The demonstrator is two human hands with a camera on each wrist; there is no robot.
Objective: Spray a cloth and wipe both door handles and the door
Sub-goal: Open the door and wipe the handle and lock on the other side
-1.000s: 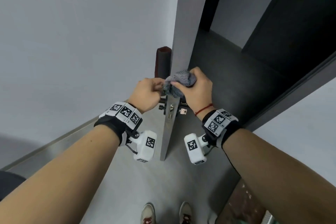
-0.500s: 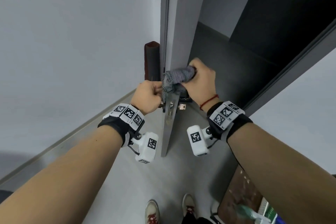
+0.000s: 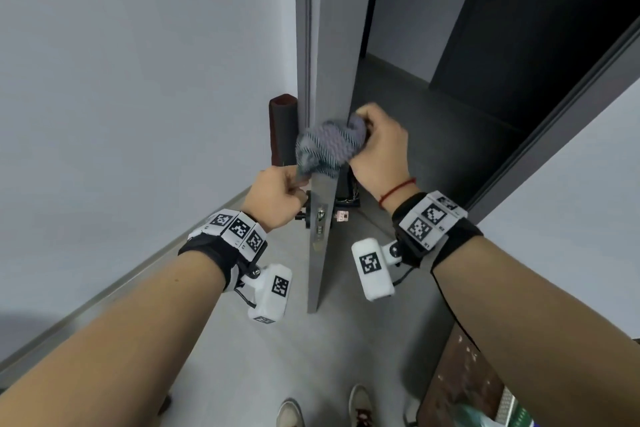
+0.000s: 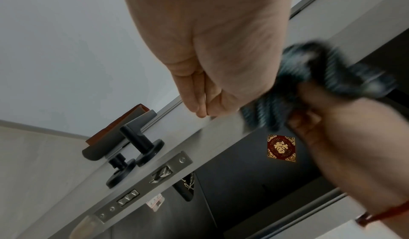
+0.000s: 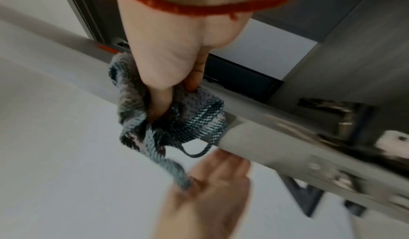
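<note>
The grey door [image 3: 323,45] stands ajar, edge toward me. A grey woven cloth [image 3: 329,146] is draped over that edge, above the latch plate [image 3: 320,218]. My right hand [image 3: 377,146] grips the cloth on the door's right side. My left hand [image 3: 277,194] pinches the cloth's hanging tail on the left side. In the left wrist view, the black lever handle [image 4: 132,137] and thumb-turn [image 4: 119,162] sit below the left hand [image 4: 210,67], untouched. The right wrist view shows the cloth [image 5: 172,120] bunched round my right hand's [image 5: 168,59] fingers, and the other handle [image 5: 332,113] blurred.
A pale wall [image 3: 138,80] runs close on the left. A brown-red padded stop [image 3: 282,128] stands behind the door. A dark door with a red ornament [image 4: 281,148] lies beyond the doorway. My shoes [image 3: 291,412] and a brown mat [image 3: 460,385] are below.
Both hands and the cloth have slid up the door's edge, from over the handle area to above the latch plate. The left hand has come off the handle side and holds the cloth's tail.
</note>
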